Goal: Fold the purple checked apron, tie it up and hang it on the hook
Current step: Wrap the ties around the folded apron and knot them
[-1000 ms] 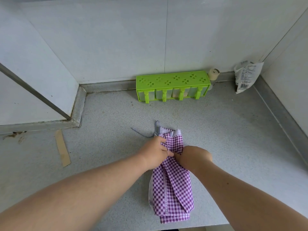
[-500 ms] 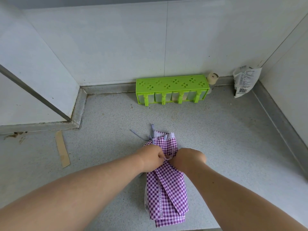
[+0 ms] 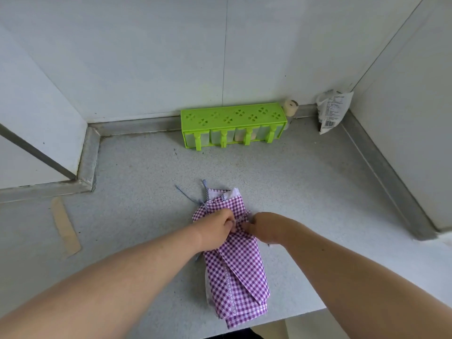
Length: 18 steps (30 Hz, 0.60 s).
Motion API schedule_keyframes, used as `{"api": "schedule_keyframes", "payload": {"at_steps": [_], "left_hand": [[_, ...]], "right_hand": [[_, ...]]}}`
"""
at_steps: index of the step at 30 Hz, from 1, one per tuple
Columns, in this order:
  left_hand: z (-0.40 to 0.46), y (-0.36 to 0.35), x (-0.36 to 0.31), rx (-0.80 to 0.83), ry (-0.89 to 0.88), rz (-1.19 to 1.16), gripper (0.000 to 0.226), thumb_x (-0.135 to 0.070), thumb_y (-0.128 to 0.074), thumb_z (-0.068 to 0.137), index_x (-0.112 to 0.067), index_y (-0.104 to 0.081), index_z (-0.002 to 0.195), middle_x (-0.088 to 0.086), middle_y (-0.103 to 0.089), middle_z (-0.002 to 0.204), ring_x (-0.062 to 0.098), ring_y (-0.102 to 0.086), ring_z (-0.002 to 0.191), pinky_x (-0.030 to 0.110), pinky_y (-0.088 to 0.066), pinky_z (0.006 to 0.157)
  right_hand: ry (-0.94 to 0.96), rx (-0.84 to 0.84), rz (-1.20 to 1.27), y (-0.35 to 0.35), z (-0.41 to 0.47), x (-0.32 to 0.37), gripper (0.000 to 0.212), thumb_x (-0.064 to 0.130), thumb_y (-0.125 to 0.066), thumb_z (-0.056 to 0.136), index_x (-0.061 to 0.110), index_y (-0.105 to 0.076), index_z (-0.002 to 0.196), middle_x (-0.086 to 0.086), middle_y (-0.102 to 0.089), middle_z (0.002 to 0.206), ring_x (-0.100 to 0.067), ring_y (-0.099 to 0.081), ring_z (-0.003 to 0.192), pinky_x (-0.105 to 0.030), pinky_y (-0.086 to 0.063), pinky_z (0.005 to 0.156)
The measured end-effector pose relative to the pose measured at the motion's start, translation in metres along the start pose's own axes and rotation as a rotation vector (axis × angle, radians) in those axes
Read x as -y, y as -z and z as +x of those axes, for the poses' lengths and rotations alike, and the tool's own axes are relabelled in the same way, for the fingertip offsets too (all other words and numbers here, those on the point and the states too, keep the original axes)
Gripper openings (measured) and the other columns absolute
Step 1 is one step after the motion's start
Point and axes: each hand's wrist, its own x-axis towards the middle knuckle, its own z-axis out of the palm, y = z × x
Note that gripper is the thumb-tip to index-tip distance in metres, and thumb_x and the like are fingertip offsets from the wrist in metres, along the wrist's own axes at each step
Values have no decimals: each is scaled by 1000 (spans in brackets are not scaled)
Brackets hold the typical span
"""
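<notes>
At apron (image 3: 236, 272) middle, both hands' fingertips & tie hidden.

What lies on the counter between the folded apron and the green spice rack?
In the head view, nothing but bare speckled counter lies between the apron and the green spice rack; only the apron's thin strings reach a little way in.

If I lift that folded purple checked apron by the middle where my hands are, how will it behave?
The apron is thin folded cloth, so it will probably droop at both ends. Its layers look loose near the counter edge and may splay open. Both the left hand and the right hand pinch it mid-length, where the tie likely holds it together.
</notes>
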Motion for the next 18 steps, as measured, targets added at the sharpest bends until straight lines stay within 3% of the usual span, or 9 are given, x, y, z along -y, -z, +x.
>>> {"api": "schedule_keyframes", "payload": {"at_steps": [1,3,6,11,14,18], "left_hand": [[-2,-1,0,30,3,-22,26,-32,-35,114,-34,-60,104,-1,-69,112,26,-68,106,44,-57,97],[-5,-4,-2,68,-11,-39,31,-31,-35,114,-30,-66,112,-4,-67,119,24,-66,114,40,-56,100],[-2,-9,-4,67,-97,12,31,-27,-40,114,-30,-71,119,-13,-61,127,11,-59,118,33,-48,109],[6,-18,0,25,-156,117,37,-29,-42,113,-38,-64,141,-12,-56,151,10,-55,133,28,-41,114],[9,-22,4,3,-162,152,41,-27,-42,113,-37,-57,150,-17,-51,152,6,-47,138,32,-33,124],[15,-27,7,-13,-124,170,41,-25,-45,112,-35,-59,149,-21,-49,149,3,-45,134,29,-31,124]], "right_hand": [[17,5,30,-1,-3,-5,49,46,-33,111,17,-57,142,-6,-69,126,-21,-66,108,-34,-50,97],[1,-18,26,-5,-7,-16,44,39,-34,111,22,-57,145,-2,-62,142,-23,-60,125,-39,-44,111],[-87,-89,-26,-13,-6,-25,32,27,-44,110,22,-67,132,1,-67,133,-21,-64,117,-34,-50,103],[-11,-173,-25,-13,-14,-15,39,27,-39,109,30,-59,143,3,-64,139,-22,-61,126,-37,-49,108],[47,-195,-41,-10,-20,-16,38,28,-38,109,29,-61,139,2,-67,134,-22,-62,122,-35,-50,104],[82,-218,-26,-10,-15,-28,38,26,-41,109,40,-61,137,7,-68,132,-20,-63,122,-34,-51,103]]}}
